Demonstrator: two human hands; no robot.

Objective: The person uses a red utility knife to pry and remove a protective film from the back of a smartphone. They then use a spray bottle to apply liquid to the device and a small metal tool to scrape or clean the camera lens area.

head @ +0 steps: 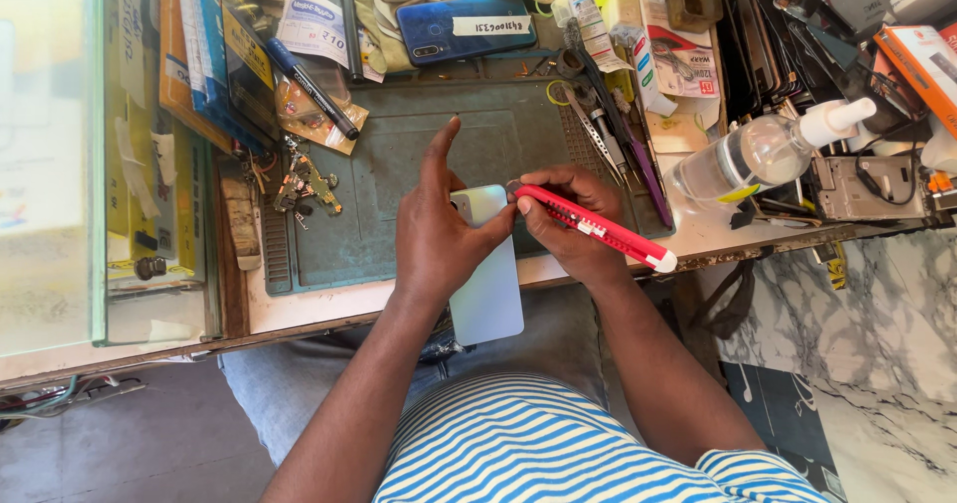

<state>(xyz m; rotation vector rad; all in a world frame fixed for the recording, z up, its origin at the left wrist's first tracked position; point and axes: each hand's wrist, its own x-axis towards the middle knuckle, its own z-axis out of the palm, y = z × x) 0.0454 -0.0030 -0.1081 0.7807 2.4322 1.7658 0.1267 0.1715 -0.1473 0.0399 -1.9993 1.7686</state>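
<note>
gripping the slippery, fragile pale phone (485, 274) edgewise, the left hand (439, 234) is steadying it while the right hand (568, 226) is clenching a red utility knife (593, 227) at three o'clock.

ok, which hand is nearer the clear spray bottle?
Right. The right hand, gripping the red utility knife, sits just left of the spray bottle. The left hand, holding the light-blue phone, is farther left.

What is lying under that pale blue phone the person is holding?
The pale blue phone is held up by the left hand, not lying flat. Its upper part overlaps the green work mat and bench edge; its lower part hangs over the person's lap. Whatever sits directly beneath it is covered.
</note>
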